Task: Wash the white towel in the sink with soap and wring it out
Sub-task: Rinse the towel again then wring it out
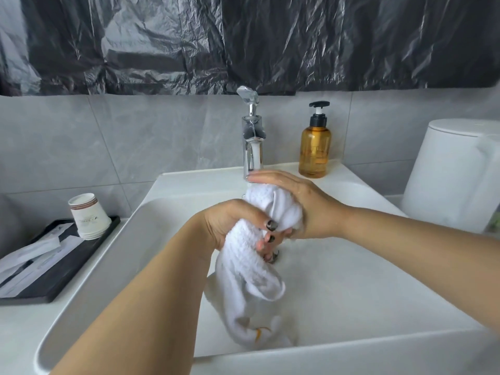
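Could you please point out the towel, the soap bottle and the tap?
towel (247,269): head view, on the bunched middle below the hands.
soap bottle (314,150): head view, on its amber body.
tap (253,147): head view, on its chrome spout.

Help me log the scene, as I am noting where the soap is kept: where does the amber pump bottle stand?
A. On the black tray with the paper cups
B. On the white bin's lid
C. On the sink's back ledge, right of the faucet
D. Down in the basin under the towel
C: the amber pump bottle stands upright on the sink ledge, right of the faucet.
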Demonstrator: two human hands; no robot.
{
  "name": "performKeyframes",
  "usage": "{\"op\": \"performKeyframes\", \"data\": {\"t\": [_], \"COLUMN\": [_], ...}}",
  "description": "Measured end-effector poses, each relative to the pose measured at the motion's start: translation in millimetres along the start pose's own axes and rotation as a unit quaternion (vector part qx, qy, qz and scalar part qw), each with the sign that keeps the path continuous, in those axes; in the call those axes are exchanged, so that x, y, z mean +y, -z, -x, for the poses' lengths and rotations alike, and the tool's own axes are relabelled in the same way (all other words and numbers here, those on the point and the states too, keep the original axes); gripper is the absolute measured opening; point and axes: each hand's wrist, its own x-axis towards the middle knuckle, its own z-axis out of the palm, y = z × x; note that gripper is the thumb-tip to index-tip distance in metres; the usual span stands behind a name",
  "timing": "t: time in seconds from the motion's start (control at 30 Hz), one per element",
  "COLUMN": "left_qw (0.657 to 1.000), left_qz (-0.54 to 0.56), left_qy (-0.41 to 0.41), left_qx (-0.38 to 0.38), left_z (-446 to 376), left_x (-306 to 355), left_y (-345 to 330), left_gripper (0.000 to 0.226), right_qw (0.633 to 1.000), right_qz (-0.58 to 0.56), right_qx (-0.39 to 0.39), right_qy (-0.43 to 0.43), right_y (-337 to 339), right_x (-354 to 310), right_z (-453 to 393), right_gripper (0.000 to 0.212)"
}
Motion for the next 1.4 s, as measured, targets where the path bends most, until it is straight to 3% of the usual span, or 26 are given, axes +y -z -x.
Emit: {"op": "performKeyframes", "data": {"t": [0.07,0.17,0.27,0.37,0.5,0.57,0.67,0.73,0.83,1.07,1.2,1.33,1.4], "left_qw": [0.997,0.964,0.885,0.843,0.781,0.737,0.708,0.683,0.64,0.565,0.564,0.568,0.562], "left_qz": [-0.069,-0.184,-0.303,-0.326,-0.402,-0.465,-0.491,-0.518,-0.564,-0.595,-0.567,-0.557,-0.556], "left_qy": [0.041,0.112,0.134,0.088,0.049,0.049,0.041,0.042,0.041,0.004,-0.009,-0.017,-0.016], "left_qx": [0.023,0.158,0.327,0.419,0.476,0.488,0.506,0.514,0.521,0.572,0.6,0.606,0.612], "left_z": [4.7,0.8,-15.0,-23.3,-27.8,-28.9,-29.0,-26.1,-21.0,-8.7,-4.2,-4.4,-4.8], "left_x": [5.3,9.8,5.1,-1.7,-6.0,-7.0,-6.4,-5.0,-1.5,3.5,1.5,-2.7,-2.8], "left_y": [-1.3,-9.1,-7.4,4.6,10.6,8.0,5.1,4.1,4.9,11.0,19.5,22.0,22.3], "left_gripper": [0.025,0.004,0.008,0.044,0.025,0.025,0.026,0.027,0.033,0.023,0.028,0.029,0.031], "right_qw": [0.999,0.982,0.902,0.862,0.849,0.846,0.841,0.847,0.857,0.872,0.892,0.86,0.847], "right_qz": [-0.006,0.125,0.334,0.407,0.412,0.388,0.329,0.273,0.193,-0.076,-0.07,-0.161,-0.195], "right_qx": [-0.043,-0.137,-0.26,-0.284,-0.282,-0.295,-0.332,-0.333,-0.316,-0.229,-0.098,-0.03,0.028], "right_qy": [-0.015,-0.039,-0.086,-0.101,-0.171,-0.215,-0.274,-0.311,-0.358,-0.427,-0.436,-0.483,-0.494], "right_y": [6.9,20.6,30.0,21.8,12.1,10.8,14.4,17.1,15.5,4.8,-17.4,-32.4,-39.6], "right_x": [-4.5,-5.0,-8.4,-13.4,-14.4,-12.5,-10.1,-5.8,2.4,7.2,7.2,5.4,9.7], "right_z": [-5.5,-17.5,-36.9,-54.3,-69.0,-71.9,-75.9,-77.5,-74.8,-67.3,-67.5,-58.3,-56.1], "right_gripper": [0.091,0.068,0.042,0.017,0.028,0.023,0.018,0.027,0.038,0.03,0.038,0.021,0.027]}}
